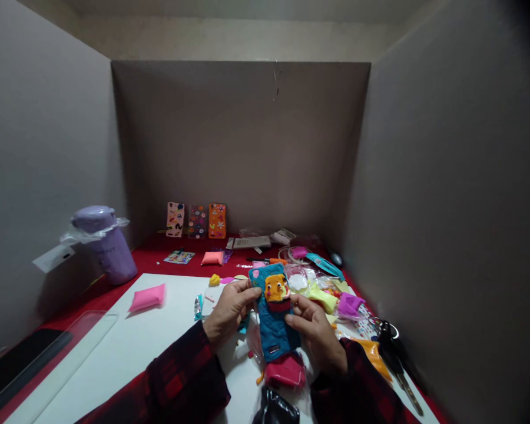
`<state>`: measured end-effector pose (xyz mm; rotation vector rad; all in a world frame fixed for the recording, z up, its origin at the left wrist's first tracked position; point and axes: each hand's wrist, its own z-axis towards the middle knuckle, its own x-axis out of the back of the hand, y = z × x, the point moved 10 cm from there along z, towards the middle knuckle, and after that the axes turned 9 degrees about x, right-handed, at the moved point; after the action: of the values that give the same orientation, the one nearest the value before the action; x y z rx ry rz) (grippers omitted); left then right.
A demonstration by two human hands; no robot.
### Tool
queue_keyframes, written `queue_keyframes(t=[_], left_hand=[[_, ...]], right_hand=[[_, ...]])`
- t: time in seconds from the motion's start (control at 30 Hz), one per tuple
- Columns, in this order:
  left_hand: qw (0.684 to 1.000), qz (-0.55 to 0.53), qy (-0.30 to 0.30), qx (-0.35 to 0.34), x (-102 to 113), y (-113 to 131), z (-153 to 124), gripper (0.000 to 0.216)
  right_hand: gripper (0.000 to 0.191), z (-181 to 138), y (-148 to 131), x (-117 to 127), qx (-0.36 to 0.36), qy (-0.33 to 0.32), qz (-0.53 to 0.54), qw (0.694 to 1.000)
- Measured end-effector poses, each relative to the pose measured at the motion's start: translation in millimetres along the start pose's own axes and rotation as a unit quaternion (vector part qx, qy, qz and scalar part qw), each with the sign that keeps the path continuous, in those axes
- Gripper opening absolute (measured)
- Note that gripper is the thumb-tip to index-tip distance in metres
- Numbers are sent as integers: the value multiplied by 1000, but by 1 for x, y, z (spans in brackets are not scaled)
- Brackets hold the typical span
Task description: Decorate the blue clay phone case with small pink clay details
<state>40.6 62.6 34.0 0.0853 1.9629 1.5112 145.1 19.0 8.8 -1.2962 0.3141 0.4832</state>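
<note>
We are holding the blue clay-covered case tilted above the middle of the white surface, decorated side toward us. Our left hand is pinching its upper left edge, thumb in front; our right hand is gripping its right edge, thumb and fingertips nearly together beside the orange figure. We are judging the step in hand to be steadying the case and checking or pressing that figure; the next move is probably calling for light, even edge support, sparing the relief.

Clearance: we are having bare room toward the left edge, where only a pink packet is resting near the far left corner. Toward the right edge, a yellow packet, a magenta packet and keys are crowding us; a red packet is blocking straight lowering
</note>
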Motion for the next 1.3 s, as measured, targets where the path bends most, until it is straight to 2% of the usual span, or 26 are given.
queue_keyframes(t=[0.27, 0.53, 0.8, 1.3], left_hand=[[1000, 1, 7, 10, 1, -1, -2, 36], [1000, -4, 12, 6, 0, -2, 1, 28], [1000, -5, 1, 13, 0, -2, -2, 37], [1000, -21, -2, 10, -3, 1, -2, 37]], right_hand=[[30, -1, -2, -3, 1, 5, 6, 1000], [31, -1, -1, -3, -3, 1, 5, 1000], [33, -1, -2, -2, -1, 9, 12, 1000], [29, -1, 0, -2, -11, 6, 6, 1000]])
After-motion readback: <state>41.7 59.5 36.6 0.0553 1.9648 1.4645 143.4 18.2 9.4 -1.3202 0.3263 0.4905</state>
